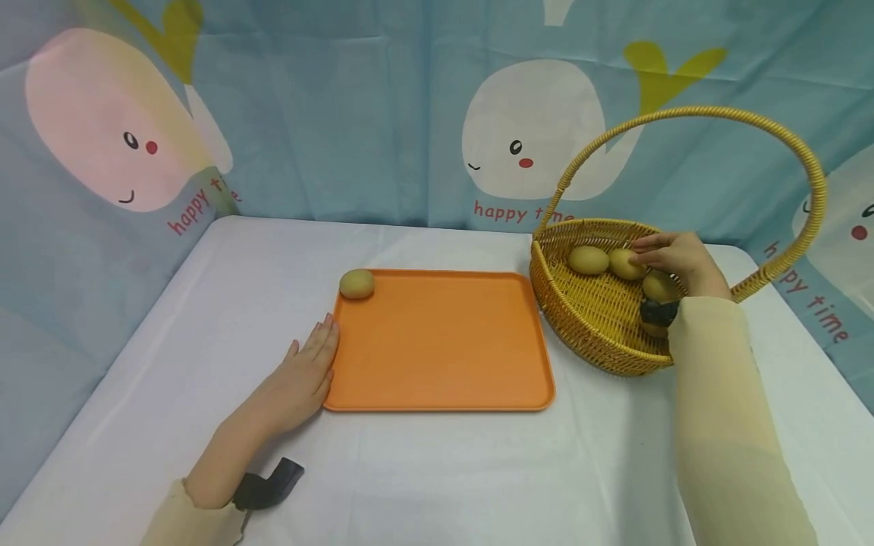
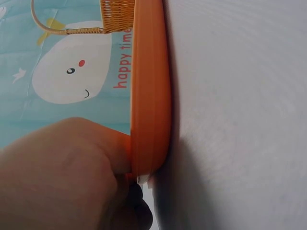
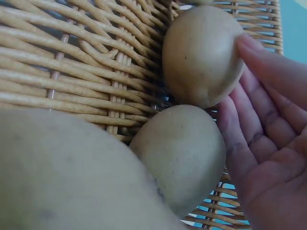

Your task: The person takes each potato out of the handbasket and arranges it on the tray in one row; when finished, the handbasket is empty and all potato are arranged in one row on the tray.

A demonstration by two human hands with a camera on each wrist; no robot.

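My left hand [image 1: 303, 379] rests with straight fingers along the left edge of an orange tray [image 1: 444, 349]; in the left wrist view the hand is up against the tray's rim [image 2: 151, 96]. One potato [image 1: 357, 283] lies at the tray's far left corner. Over at the right, my right hand [image 1: 683, 262] reaches into a yellow wicker basket [image 1: 580, 322]. Its thumb and fingers pinch the end of a potato [image 3: 201, 57], which still sits among the others. Beside that one lie another potato [image 1: 589, 260] to the left and a potato [image 1: 660, 287] nearer my wrist.
The basket's tall handle [image 1: 703, 112] arches above my right forearm. A white cloth [image 1: 437, 478] covers the table. Behind it hangs a blue curtain [image 1: 341, 114] with cartoon prints. Black camera straps [image 1: 269, 485] sit on both wrists.
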